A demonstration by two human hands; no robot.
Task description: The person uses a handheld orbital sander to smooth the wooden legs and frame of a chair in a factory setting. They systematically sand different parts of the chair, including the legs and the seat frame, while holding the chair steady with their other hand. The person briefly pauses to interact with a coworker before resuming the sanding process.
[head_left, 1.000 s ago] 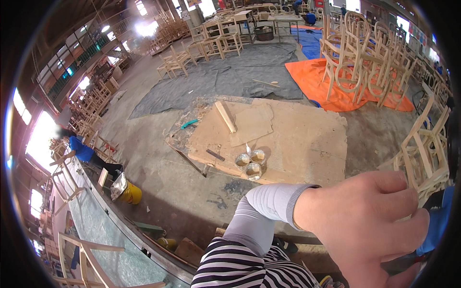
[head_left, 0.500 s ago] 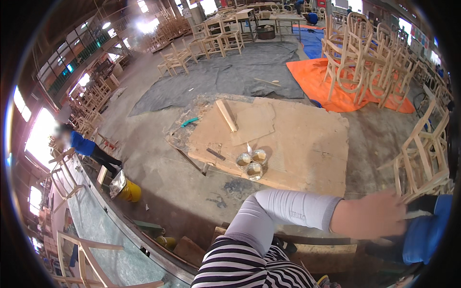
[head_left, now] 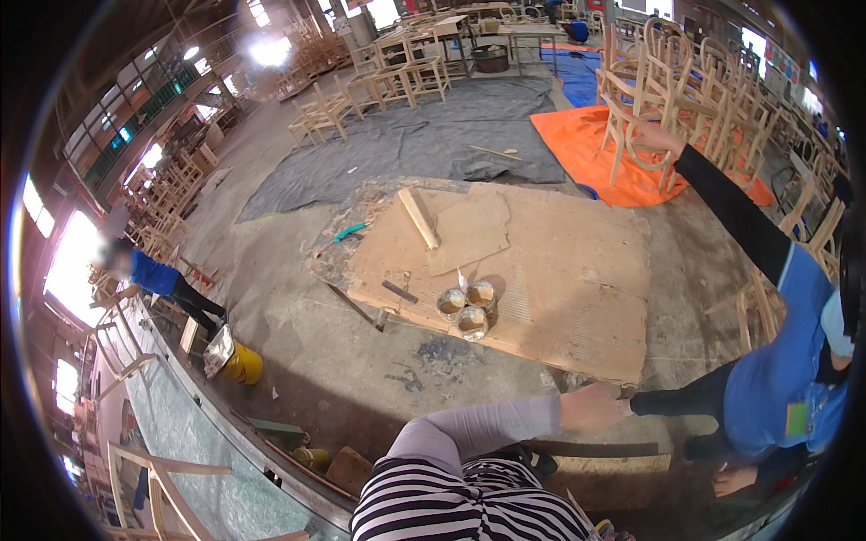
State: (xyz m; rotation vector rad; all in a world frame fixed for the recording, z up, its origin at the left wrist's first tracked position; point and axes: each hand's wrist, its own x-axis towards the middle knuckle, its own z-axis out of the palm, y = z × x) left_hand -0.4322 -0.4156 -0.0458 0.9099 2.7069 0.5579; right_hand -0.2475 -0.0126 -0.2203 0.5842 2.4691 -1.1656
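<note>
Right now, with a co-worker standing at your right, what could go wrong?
The left hand looks close to the co-worker's dark trouser leg, so a step or swing could cause a bump; whether they touch is unclear. Three cups stand near the near edge of the table; a careless reach might tip them. The co-worker's outstretched hand overlaps the stacked chairs in view; if touching, a push might shift them.

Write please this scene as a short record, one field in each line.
Left hand: blurred, next to a co-worker's black sleeve; grip unclear
Right hand: not in view
Worktable: three cups grouped, wooden piece, turquoise tool
Orange sheet: stacked wooden chairs standing on it
Co-worker's outstretched hand: in front of chairs in this view
</note>
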